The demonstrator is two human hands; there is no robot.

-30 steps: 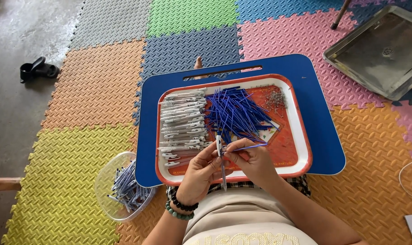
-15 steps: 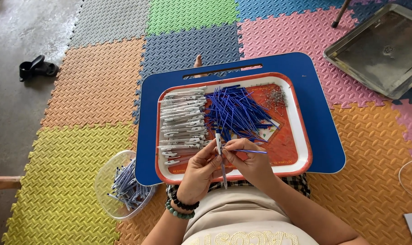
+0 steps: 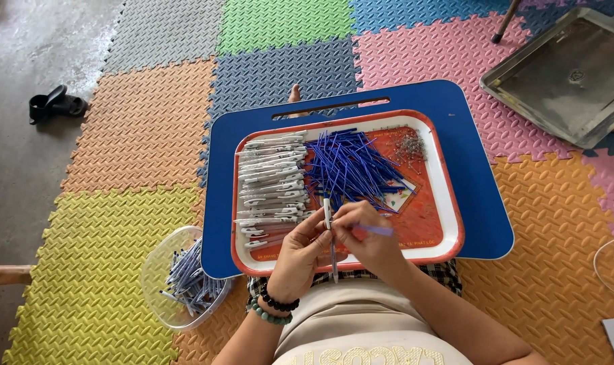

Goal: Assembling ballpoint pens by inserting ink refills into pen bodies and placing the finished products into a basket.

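The left hand [image 3: 300, 253] pinches a white pen barrel [image 3: 328, 223] upright, its long axis pointing away from the body. Just right, the right hand [image 3: 368, 240] grips a blue refill [image 3: 376, 230] lying crosswise, tip toward the barrel.

A slim white pen barrel [image 3: 330, 233] stands nearly upright above the tray's near edge, beside a thin blue refill [image 3: 376, 230].

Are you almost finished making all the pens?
Not nearly. Finished pens fill the clear bowl. The left hand and right hand hold one pen. Many white barrels and blue refills wait on the tray.
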